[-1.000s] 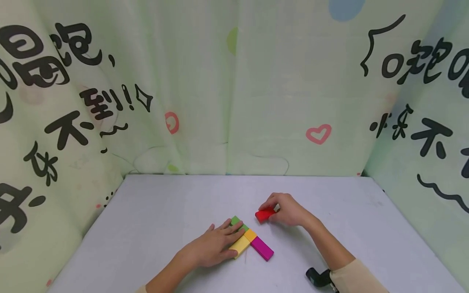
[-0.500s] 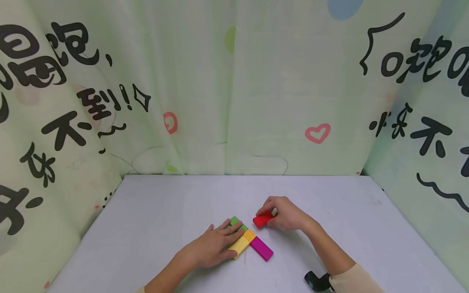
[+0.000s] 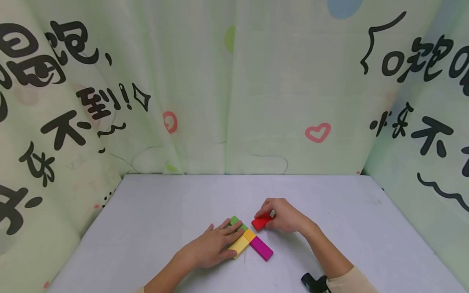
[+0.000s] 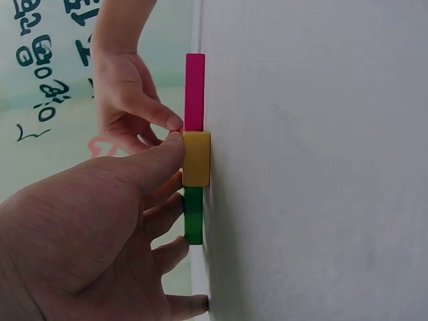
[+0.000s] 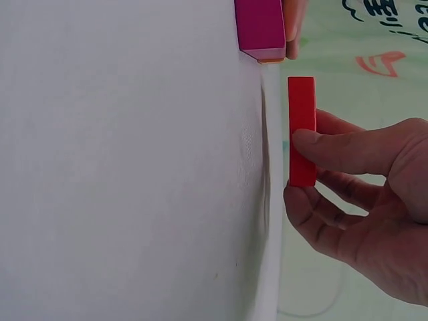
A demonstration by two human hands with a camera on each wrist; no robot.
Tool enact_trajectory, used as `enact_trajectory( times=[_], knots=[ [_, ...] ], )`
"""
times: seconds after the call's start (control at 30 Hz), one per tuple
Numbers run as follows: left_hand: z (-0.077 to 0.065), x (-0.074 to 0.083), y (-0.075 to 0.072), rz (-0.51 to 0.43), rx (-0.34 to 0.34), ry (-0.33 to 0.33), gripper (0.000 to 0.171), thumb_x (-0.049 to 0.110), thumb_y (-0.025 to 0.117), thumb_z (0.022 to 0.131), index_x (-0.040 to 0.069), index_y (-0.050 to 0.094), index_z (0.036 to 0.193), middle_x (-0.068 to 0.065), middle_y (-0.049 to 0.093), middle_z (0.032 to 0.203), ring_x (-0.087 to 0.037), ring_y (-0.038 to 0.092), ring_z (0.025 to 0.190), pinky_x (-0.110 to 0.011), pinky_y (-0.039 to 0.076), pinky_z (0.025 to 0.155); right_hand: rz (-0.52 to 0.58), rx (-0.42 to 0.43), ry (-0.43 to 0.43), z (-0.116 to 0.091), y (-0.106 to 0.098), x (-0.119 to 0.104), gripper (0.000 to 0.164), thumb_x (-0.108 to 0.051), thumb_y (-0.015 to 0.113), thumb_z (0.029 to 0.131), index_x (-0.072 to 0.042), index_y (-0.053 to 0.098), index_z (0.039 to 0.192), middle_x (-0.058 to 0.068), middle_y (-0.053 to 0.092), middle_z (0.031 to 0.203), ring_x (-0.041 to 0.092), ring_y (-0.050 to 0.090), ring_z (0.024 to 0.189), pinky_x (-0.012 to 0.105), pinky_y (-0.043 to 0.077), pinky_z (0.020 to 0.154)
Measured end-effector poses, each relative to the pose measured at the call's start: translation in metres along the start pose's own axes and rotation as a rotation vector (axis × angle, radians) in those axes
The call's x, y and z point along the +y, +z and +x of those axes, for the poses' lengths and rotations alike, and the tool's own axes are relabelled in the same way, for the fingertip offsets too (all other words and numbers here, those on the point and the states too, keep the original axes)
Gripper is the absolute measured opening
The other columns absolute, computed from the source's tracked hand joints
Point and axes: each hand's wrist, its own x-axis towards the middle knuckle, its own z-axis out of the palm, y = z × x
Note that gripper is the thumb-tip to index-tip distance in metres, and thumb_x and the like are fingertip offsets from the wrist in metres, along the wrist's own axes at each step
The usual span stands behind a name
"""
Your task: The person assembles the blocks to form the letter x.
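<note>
My left hand [image 3: 214, 247] lies with spread, fairly straight fingers over a group of blocks on the table. Its fingers rest on the green block [image 3: 234, 220] and its thumb touches the pale yellow block [image 3: 239, 245]. A small orange block [image 3: 250, 235] sits between the green one and a magenta block [image 3: 261, 248], the three in a slanting row. Just beyond, my right hand [image 3: 286, 215] pinches a red block [image 3: 261, 222] between thumb and fingers. In the right wrist view the red block [image 5: 302, 160] appears held a little off the white table, apart from the magenta block [image 5: 261, 27].
A black device [image 3: 314, 282] sits by the right sleeve near the front of the white table [image 3: 176, 207]. Printed curtains [image 3: 271, 89] hang around its back and sides.
My right hand has come slightly nearer and to the left with the red block, closing in on the row. The left hand and the other blocks stay put.
</note>
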Motion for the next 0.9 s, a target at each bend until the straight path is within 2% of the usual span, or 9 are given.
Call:
enact_trajectory(
  times=[0.5, 0.9],
  knots=[
    [-0.0007, -0.0003, 0.0002, 0.010, 0.012, 0.005, 0.065, 0.045, 0.060, 0.105, 0.029, 0.036, 0.163, 0.012, 0.024, 0.173, -0.029, 0.022, 0.161, -0.069, 0.032, 0.119, -0.012, -0.021, -0.014, 0.0019, 0.0040, 0.0001, 0.028, -0.002, 0.083, 0.085, -0.017, 0.083, 0.109, -0.005, 0.069, 0.103, 0.014, 0.062, 0.100, 0.023, 0.056, 0.077],
    [0.0004, -0.0001, 0.0004, 0.015, -0.011, -0.012, 0.066, 0.047, 0.059, 0.105, 0.031, 0.035, 0.163, 0.014, 0.023, 0.173, -0.028, 0.021, 0.162, -0.068, 0.031, 0.120, -0.015, -0.046, -0.021, 0.0046, 0.0063, -0.0012, 0.029, 0.001, 0.081, 0.085, -0.016, 0.083, 0.108, -0.005, 0.069, 0.103, 0.014, 0.062, 0.099, 0.023, 0.056, 0.076]
  ],
)
